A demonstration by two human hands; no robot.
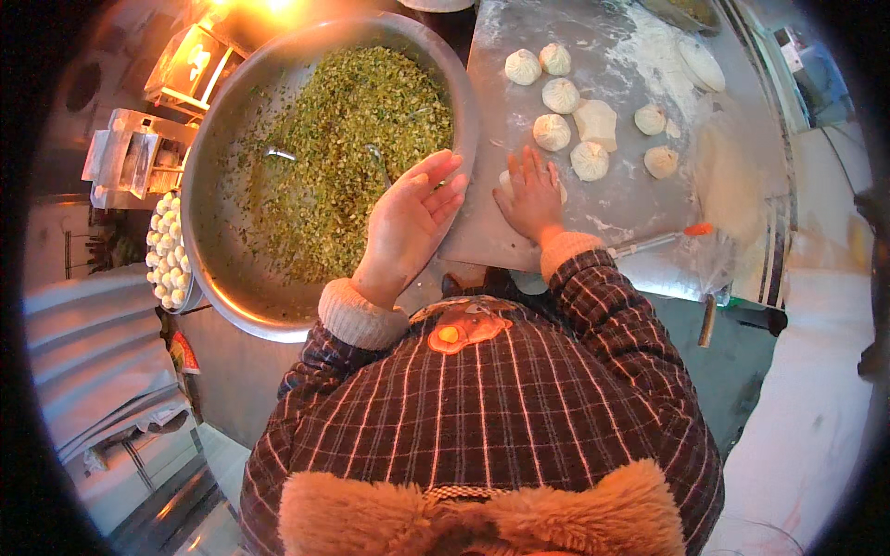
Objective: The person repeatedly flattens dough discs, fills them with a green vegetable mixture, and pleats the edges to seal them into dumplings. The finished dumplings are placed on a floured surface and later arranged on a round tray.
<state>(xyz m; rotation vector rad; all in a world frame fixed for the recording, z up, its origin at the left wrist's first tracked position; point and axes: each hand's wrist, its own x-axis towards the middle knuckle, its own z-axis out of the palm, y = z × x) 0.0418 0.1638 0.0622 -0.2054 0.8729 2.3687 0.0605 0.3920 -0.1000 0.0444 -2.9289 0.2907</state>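
My right hand point(534, 194) lies palm down on a flattened piece of dough point(506, 182), which shows only at its edges. Ahead of it on the steel worktop point(480, 229) are several pleated stuffed buns point(560, 95) and a loose flat piece of dough point(596, 124). My left hand point(418, 212) is raised with the palm turned up, near the right rim of a large steel basin point(208, 278); nothing rests in it. Chopped green filling point(348, 139) covers much of the basin's bottom. A metal utensil point(377, 163) stands partly sunk in the filling.
A tool with an orange tip point(697, 229) lies near the worktop's front edge. A clear plastic bag point(726, 181) and a wooden stick point(707, 321) are at the right. Behind lies a floured pale disc point(701, 64). Small round pale items point(167, 250) fill a container left of the basin.
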